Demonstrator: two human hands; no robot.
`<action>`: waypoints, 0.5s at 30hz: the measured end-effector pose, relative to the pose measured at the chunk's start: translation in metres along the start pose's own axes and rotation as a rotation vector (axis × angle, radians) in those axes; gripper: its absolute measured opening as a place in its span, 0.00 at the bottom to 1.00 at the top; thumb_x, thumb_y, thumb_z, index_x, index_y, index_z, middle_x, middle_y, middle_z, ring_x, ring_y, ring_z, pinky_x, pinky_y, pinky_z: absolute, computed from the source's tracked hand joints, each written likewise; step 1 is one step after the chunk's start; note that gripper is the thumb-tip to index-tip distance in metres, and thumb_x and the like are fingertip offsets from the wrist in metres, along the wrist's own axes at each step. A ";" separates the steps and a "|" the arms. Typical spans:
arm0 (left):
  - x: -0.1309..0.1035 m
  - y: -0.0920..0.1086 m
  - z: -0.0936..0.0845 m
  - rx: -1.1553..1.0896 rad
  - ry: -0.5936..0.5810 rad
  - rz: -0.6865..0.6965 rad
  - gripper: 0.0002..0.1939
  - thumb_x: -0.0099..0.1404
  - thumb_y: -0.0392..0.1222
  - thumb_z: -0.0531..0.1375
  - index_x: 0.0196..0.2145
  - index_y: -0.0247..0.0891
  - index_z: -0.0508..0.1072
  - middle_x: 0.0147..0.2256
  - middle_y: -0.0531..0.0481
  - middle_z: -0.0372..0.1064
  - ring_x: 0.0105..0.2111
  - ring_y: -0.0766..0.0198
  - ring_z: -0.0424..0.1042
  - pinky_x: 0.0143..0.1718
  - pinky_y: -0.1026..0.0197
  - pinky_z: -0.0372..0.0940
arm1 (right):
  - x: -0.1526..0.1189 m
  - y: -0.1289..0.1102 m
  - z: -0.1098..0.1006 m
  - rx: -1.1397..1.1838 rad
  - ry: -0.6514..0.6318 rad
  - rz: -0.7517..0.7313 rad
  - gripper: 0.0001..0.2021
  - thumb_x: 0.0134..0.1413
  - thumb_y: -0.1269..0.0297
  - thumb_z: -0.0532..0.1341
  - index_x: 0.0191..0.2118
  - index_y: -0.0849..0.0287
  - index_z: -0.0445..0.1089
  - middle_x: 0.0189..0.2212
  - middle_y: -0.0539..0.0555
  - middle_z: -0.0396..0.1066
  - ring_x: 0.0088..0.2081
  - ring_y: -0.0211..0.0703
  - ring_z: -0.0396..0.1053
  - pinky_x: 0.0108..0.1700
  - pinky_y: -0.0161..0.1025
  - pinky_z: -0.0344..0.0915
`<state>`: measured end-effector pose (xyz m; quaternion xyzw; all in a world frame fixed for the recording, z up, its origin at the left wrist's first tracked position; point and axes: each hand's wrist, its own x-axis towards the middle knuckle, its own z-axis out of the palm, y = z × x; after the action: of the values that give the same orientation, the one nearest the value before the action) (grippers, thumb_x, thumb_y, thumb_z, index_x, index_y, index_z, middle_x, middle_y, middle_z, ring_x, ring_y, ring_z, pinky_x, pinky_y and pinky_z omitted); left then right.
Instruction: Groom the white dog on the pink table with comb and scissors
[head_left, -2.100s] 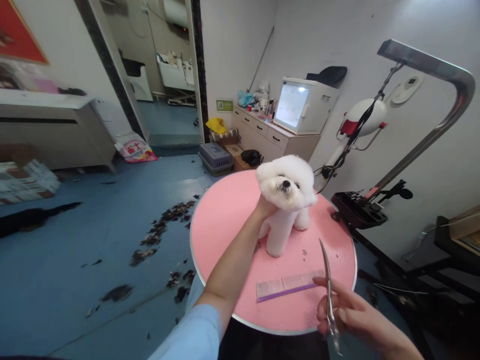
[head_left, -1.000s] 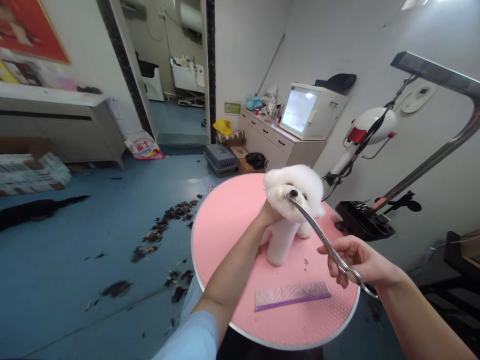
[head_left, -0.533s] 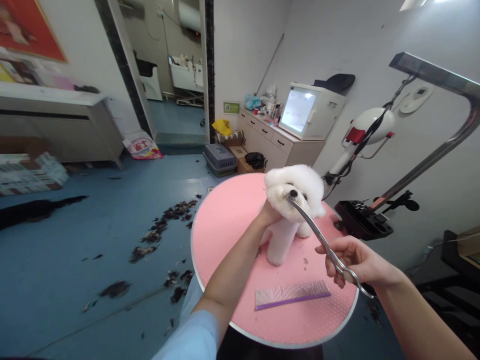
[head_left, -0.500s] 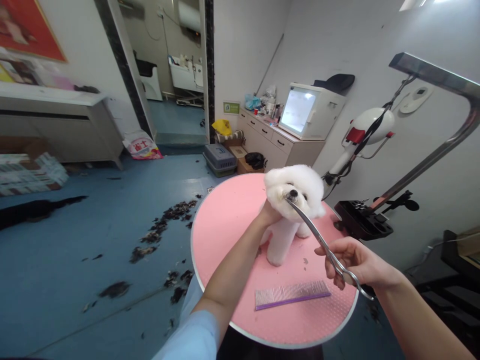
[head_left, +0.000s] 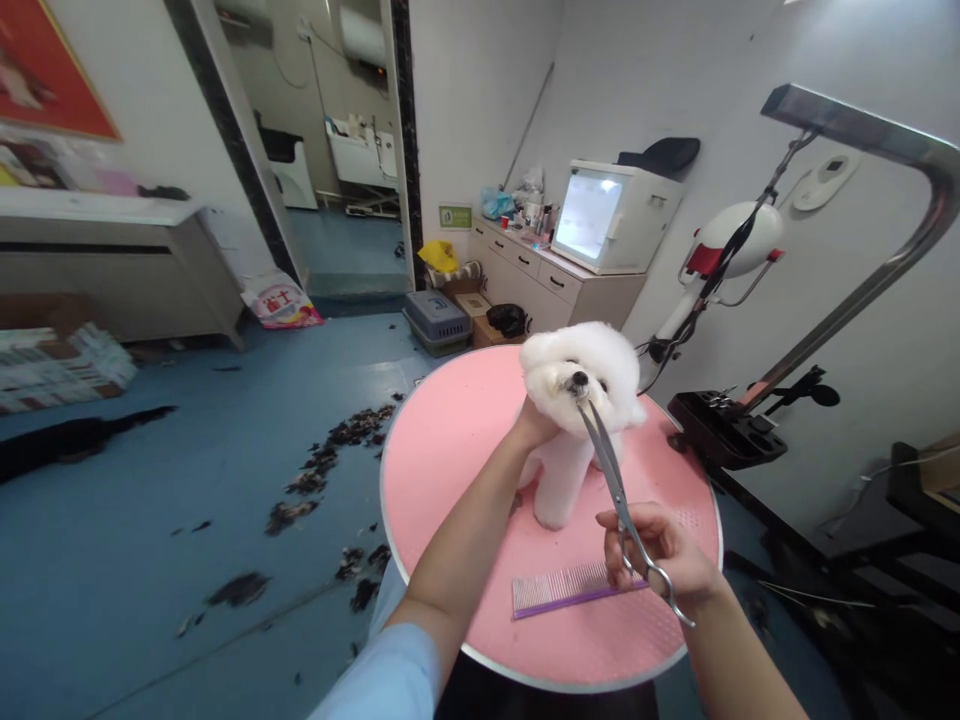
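Observation:
A fluffy white dog point(head_left: 559, 485) is on the round pink grooming table point(head_left: 442, 450), its rounded head facing me. My left hand point(head_left: 538, 425) holds the dog under the jaw at the left side; its fingers are mostly hidden in the fur. My right hand point(head_left: 667, 550) grips long silver grooming scissors point(head_left: 609, 470) by the finger rings. The blades are slightly parted, with their tips at the fur just below the dog's nose. Beneath the right hand a metal comb with a purple spine point(head_left: 559, 592) lies on the table, its right end partly covered.
A metal grooming arm point(head_left: 847, 320) rises at the right, with a black tool tray point(head_left: 727, 430) on it. Behind the dog stand a white dryer point(head_left: 739, 240), a lit white cabinet point(head_left: 634, 215) and a grey pet carrier point(head_left: 439, 318). Dark hair clumps point(head_left: 319, 465) litter the blue floor.
My right hand and the scissors have moved left and down, and the scissors now point more steeply upward. The blades, closed before, have parted a little. My left hand keeps its hold.

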<state>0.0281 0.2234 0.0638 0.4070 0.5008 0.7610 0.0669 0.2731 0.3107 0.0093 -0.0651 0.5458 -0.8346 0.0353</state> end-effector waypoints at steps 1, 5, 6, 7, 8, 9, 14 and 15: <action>0.000 0.002 0.000 -0.034 -0.028 0.004 0.16 0.59 0.53 0.68 0.34 0.38 0.76 0.43 0.38 0.80 0.46 0.51 0.81 0.52 0.51 0.79 | 0.003 0.003 0.000 0.000 0.016 -0.019 0.31 0.45 0.59 0.83 0.57 0.48 0.82 0.32 0.49 0.77 0.29 0.34 0.75 0.38 0.33 0.75; 0.003 0.007 0.000 -0.011 -0.064 0.018 0.15 0.58 0.53 0.68 0.32 0.39 0.74 0.42 0.38 0.80 0.46 0.50 0.80 0.55 0.50 0.77 | 0.011 0.007 -0.001 -0.007 0.053 -0.041 0.29 0.46 0.60 0.83 0.56 0.49 0.83 0.31 0.49 0.77 0.28 0.34 0.75 0.37 0.34 0.76; 0.004 0.009 0.000 0.007 -0.077 0.020 0.14 0.59 0.53 0.67 0.31 0.39 0.74 0.41 0.38 0.80 0.45 0.50 0.79 0.54 0.50 0.77 | 0.011 0.007 -0.001 -0.009 0.053 -0.043 0.29 0.46 0.60 0.83 0.56 0.48 0.83 0.32 0.50 0.78 0.28 0.34 0.75 0.38 0.34 0.76; 0.004 0.011 0.000 0.023 -0.088 0.023 0.14 0.59 0.52 0.67 0.30 0.40 0.73 0.41 0.39 0.80 0.45 0.50 0.79 0.54 0.50 0.77 | 0.012 0.008 -0.002 -0.012 0.051 -0.045 0.29 0.46 0.60 0.83 0.56 0.48 0.83 0.33 0.50 0.78 0.28 0.34 0.75 0.38 0.34 0.76; 0.004 0.013 0.000 0.040 -0.098 0.023 0.13 0.59 0.52 0.66 0.30 0.40 0.73 0.41 0.39 0.80 0.45 0.50 0.79 0.53 0.49 0.78 | 0.013 0.008 -0.004 -0.014 0.047 -0.048 0.29 0.46 0.59 0.83 0.57 0.48 0.82 0.33 0.50 0.78 0.28 0.34 0.76 0.38 0.34 0.76; 0.003 0.016 0.000 0.060 -0.103 0.022 0.12 0.59 0.51 0.66 0.30 0.40 0.74 0.42 0.39 0.81 0.45 0.49 0.79 0.54 0.49 0.77 | 0.013 0.008 -0.005 -0.016 0.045 -0.050 0.29 0.46 0.60 0.83 0.57 0.47 0.82 0.33 0.50 0.78 0.28 0.34 0.76 0.38 0.34 0.76; 0.000 0.019 -0.001 0.123 -0.080 0.035 0.12 0.59 0.51 0.68 0.34 0.40 0.76 0.45 0.37 0.81 0.49 0.48 0.80 0.58 0.49 0.76 | 0.016 0.006 -0.010 -0.025 0.060 -0.037 0.30 0.44 0.61 0.84 0.56 0.45 0.83 0.32 0.48 0.78 0.28 0.34 0.76 0.36 0.33 0.76; 0.000 0.018 -0.002 0.124 -0.076 0.042 0.13 0.59 0.51 0.68 0.35 0.40 0.76 0.46 0.37 0.81 0.50 0.48 0.80 0.59 0.49 0.76 | 0.017 0.004 -0.010 -0.033 0.059 -0.029 0.30 0.44 0.61 0.84 0.55 0.45 0.83 0.32 0.48 0.78 0.28 0.34 0.76 0.36 0.33 0.76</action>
<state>0.0324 0.2133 0.0787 0.4495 0.5354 0.7136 0.0444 0.2549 0.3160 0.0024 -0.0490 0.5591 -0.8276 0.0058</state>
